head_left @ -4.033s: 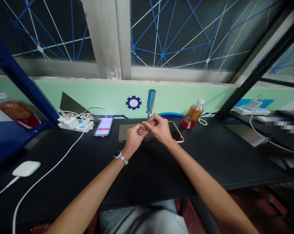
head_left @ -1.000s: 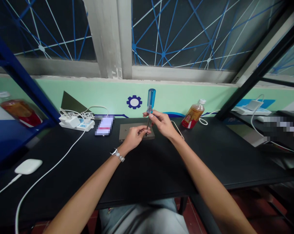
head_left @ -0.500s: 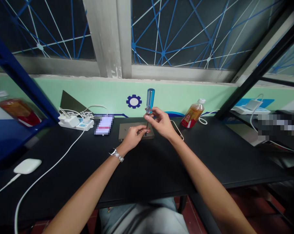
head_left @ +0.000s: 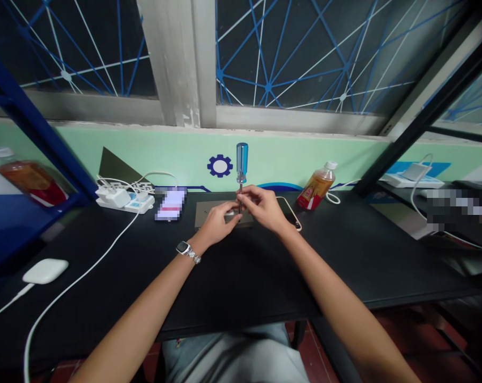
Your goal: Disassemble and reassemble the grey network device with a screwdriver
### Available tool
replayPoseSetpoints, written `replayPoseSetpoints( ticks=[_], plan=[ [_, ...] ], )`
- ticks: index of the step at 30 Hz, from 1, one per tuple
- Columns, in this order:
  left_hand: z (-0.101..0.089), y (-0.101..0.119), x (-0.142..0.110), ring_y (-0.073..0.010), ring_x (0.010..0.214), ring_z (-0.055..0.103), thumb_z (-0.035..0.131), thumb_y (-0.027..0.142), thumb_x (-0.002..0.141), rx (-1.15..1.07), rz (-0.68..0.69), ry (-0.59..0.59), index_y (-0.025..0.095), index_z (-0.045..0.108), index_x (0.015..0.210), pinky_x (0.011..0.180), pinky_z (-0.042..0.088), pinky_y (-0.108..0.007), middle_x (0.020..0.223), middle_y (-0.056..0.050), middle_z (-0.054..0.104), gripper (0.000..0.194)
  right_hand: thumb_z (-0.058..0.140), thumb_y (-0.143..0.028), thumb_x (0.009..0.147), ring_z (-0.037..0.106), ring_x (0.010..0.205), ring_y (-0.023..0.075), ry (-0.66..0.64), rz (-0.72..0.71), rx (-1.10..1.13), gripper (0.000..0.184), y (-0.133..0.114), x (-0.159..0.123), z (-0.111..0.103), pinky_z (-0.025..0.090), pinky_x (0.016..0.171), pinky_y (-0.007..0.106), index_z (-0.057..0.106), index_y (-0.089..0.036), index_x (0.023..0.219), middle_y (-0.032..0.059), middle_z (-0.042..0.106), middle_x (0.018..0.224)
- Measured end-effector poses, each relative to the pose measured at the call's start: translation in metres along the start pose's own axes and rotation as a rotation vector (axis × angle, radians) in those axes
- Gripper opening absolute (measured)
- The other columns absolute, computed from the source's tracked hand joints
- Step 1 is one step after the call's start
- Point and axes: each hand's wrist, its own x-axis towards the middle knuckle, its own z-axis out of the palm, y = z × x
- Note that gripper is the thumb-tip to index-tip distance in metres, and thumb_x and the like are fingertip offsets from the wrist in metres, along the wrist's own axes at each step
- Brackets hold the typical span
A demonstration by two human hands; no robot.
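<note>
A screwdriver (head_left: 242,159) with a clear and blue handle stands upright over a flat grey-brown box (head_left: 202,214). My right hand (head_left: 265,207) pinches its metal shaft below the handle. On the near left side, my left hand (head_left: 219,221) has its thumb and fingers closed around the shaft's lower end. Whatever lies between those left fingertips is too small and covered to make out. The screwdriver's tip is hidden by my fingers. A silver watch (head_left: 182,247) and a bracelet are on my left wrist.
A phone with a pale case (head_left: 289,213) lies just right of the box, beside a drink bottle (head_left: 316,186). To the left are a lit phone (head_left: 171,204), a power strip (head_left: 125,201) with chargers, a white cable and a white earbud case (head_left: 45,270).
My right hand has slid down from just under the handle to the lower shaft. The screwdriver has shifted slightly left and stands straighter. My left wrist has turned, showing the watch face.
</note>
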Motion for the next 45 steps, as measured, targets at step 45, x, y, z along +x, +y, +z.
replayPoseSetpoints(
  ticks=[45],
  plan=[
    [-0.02, -0.017, 0.013, -0.0232, 0.111, 0.064, 0.041, 0.017, 0.097, 0.599, 0.137, -0.225, 0.022, 0.066, 0.119, 0.095, 0.049, -0.039, 0.13, -0.007, 0.063, 0.033, 0.054, -0.028, 0.086, 0.058, 0.032, 0.0132, 0.053, 0.489, 0.394, 0.016, 0.066, -0.02, 0.021, 0.051, 0.029, 0.024, 0.041, -0.023, 0.095, -0.0081, 0.061, 0.06]
  ],
)
